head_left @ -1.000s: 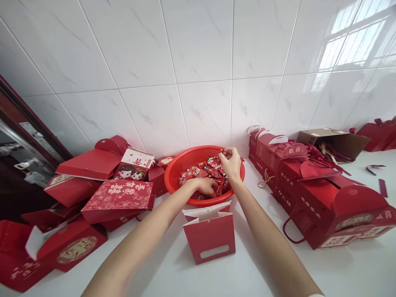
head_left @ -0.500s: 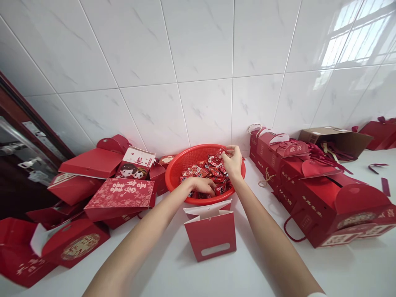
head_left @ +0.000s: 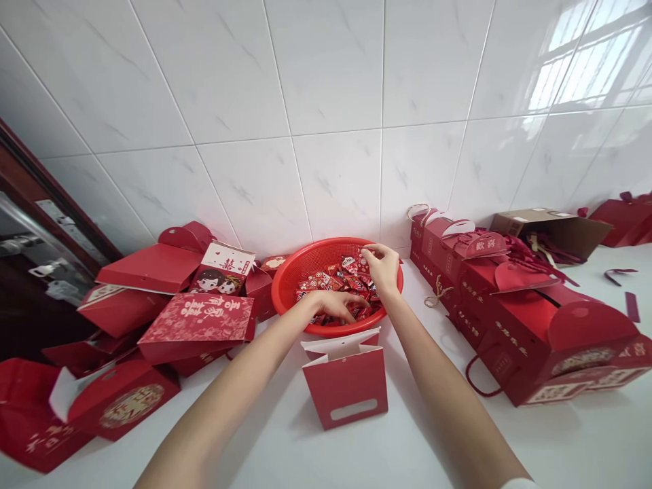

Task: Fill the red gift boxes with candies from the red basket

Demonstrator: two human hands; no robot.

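A red plastic colander (head_left: pixel 285 288) stands against the wall, with several red-wrapped candies (head_left: pixel 331 278) in it. Inside its near side, my left hand (head_left: pixel 333 304) reaches down over the candies with fingers apart; nothing shows in its grasp. My right hand (head_left: pixel 384 267) is at the colander's right side, thumb and fingers closed in a pinch on a red wrapped candy (head_left: pixel 363 259), partly hidden by the fingers. Directly in front of the colander, between my forearms, an upright red gift box (head_left: pixel 346 387) stands with its top open and a pale slot low on its front.
Folded red boxes (head_left: pixel 198 322) lie piled on the left. A row of red handled gift boxes (head_left: pixel 483 319) stands on the right, a cardboard box (head_left: pixel 540 224) of dark red ribbons behind it. Loose ribbon pieces (head_left: pixel 632 307) lie at far right. The tiled wall (head_left: pixel 336 176) closes off the back.
My left hand's fingers have spread and shifted slightly right over the candies. My right hand has moved only slightly, still pinched at the colander's right side.
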